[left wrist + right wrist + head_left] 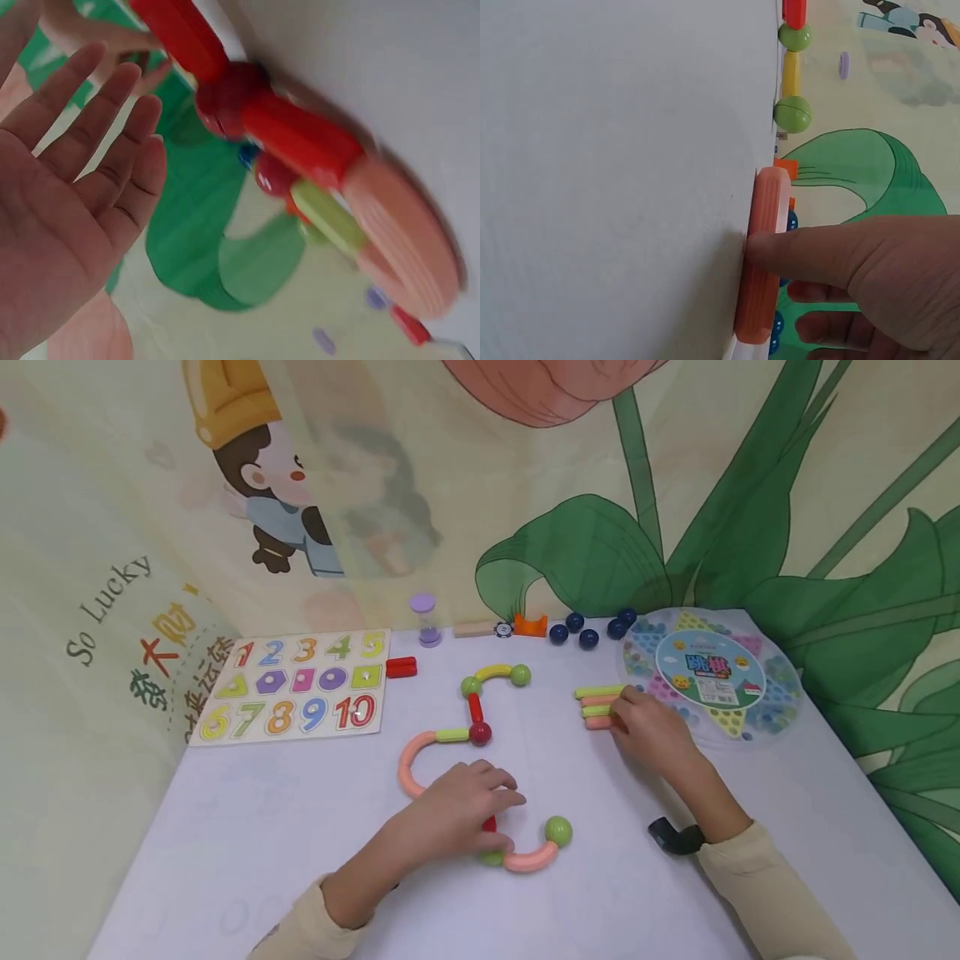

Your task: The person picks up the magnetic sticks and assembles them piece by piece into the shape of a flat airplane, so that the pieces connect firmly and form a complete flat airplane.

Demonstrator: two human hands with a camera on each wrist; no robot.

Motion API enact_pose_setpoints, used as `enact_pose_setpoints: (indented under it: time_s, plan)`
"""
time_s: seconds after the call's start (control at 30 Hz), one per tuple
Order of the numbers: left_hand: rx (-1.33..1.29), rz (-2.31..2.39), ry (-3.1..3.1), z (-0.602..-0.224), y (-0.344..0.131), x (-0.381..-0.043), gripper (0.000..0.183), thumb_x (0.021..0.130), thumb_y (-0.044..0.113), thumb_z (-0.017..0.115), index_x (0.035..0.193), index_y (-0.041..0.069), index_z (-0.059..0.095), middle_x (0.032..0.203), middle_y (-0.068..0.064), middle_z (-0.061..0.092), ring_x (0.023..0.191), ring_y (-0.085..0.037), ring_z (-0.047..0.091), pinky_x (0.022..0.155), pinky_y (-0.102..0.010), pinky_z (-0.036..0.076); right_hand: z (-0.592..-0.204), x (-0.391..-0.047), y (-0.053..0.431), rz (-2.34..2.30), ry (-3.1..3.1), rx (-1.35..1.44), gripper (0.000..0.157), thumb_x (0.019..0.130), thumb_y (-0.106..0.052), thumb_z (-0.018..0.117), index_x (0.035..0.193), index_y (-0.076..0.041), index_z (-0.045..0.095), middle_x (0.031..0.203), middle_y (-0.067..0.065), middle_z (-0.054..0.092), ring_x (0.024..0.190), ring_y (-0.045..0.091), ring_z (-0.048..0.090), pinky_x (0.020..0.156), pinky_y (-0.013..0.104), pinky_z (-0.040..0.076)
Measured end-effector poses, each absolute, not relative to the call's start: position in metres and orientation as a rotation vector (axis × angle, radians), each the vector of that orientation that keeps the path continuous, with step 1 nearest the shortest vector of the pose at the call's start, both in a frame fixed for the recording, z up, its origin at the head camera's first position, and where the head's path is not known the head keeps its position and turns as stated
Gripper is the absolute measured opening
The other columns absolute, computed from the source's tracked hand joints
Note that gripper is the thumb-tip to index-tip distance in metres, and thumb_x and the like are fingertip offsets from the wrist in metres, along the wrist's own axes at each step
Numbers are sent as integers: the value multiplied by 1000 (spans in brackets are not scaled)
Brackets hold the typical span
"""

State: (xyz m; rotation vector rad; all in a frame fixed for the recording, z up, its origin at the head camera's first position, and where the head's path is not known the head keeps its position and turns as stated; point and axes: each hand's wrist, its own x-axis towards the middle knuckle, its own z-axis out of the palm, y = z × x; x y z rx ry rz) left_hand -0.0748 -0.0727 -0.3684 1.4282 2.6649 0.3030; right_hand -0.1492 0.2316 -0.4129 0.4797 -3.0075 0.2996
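My left hand [457, 810] hovers over the lower part of a winding chain of toy rods and balls, its fingers extended and its palm bare in the left wrist view. The chain has a curved pink rod [407, 768], a dark red ball [480, 732], a curved yellow rod [493, 672] and a large green ball [558, 832]. Part of it is hidden under that hand. Further right, my right hand [652, 727] grips the right end of a row of straight green and pink rods [595, 712]. Its thumb lies against the nearest pink rod [765, 187].
A number puzzle board [288, 689] lies at the back left, with red rods [401, 667] beside it. Along the back are a purple sand timer [424, 620], an orange piece [530, 626] and several dark blue balls [588, 639]. A round game board [776, 689] lies behind my right hand.
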Motion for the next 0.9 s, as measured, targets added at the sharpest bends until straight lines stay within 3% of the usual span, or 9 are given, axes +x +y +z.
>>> enact_pose_setpoints:
  time_s: [0.1, 0.23, 0.37, 0.47, 0.57, 0.73, 0.9]
  plan:
    - [1550, 255, 2592, -372, -62, -64, 44, 72, 41, 73, 110, 22, 64, 102, 8, 59, 96, -12, 49, 79, -26, 41, -410, -147, 228, 226, -3030, 525, 15, 75, -13, 74, 84, -8, 63, 79, 4, 52, 68, 21, 50, 61, 33, 47]
    - [1561, 201, 2520, -377, -51, -56, 27, 69, 34, 78, 93, 25, 69, 81, 13, 58, 80, -7, 47, 69, -20, 38, -407, -141, 218, 246, -3143, 597, 13, 79, -20, 70, 84, -11, 62, 69, 0, 51, 64, 18, 48, 58, 30, 44]
    - [1535, 167, 2507, -382, -46, -54, 7, 75, 25, 73, 81, 25, 70, 63, 12, 50, 66, -7, 42, 60, -19, 34, -405, -134, 204, 909, -3240, 607, 25, 84, -22, 63, 106, -12, 56, 69, 1, 51, 59, 17, 48, 52, 28, 42]
    - [1508, 156, 2507, -384, -45, -54, 4, 77, 25, 71, 81, 24, 71, 60, 12, 48, 63, -7, 39, 58, -19, 33, -406, -130, 195, 1574, -3153, 571, 43, 85, -16, 61, 123, -11, 43, 73, 8, 55, 58, 24, 53, 54, 32, 46]
    - [1478, 147, 2504, -385, -45, -54, 8, 74, 29, 74, 80, 25, 70, 62, 13, 48, 64, -7, 40, 59, -20, 33, -400, -125, 187, 1901, -3071, 582, 45, 87, -11, 58, 127, -6, 37, 73, 16, 58, 59, 35, 56, 59, 39, 48]
    - [1431, 83, 2506, -384, -44, -53, 15, 69, 32, 78, 77, 25, 68, 61, 13, 46, 66, -7, 40, 60, -24, 33, -406, -124, 186, 1959, -3076, 567, 44, 87, -10, 58, 125, -6, 38, 73, 16, 59, 61, 35, 57, 62, 38, 48]
    - [1441, 71, 2509, -384, -44, -52, 12, 70, 30, 77, 78, 26, 69, 58, 13, 46, 65, -7, 39, 59, -23, 32, -412, -117, 188, 2012, -3167, 825, 43, 85, -19, 63, 121, -9, 42, 71, 13, 61, 60, 30, 57, 60, 35, 49]
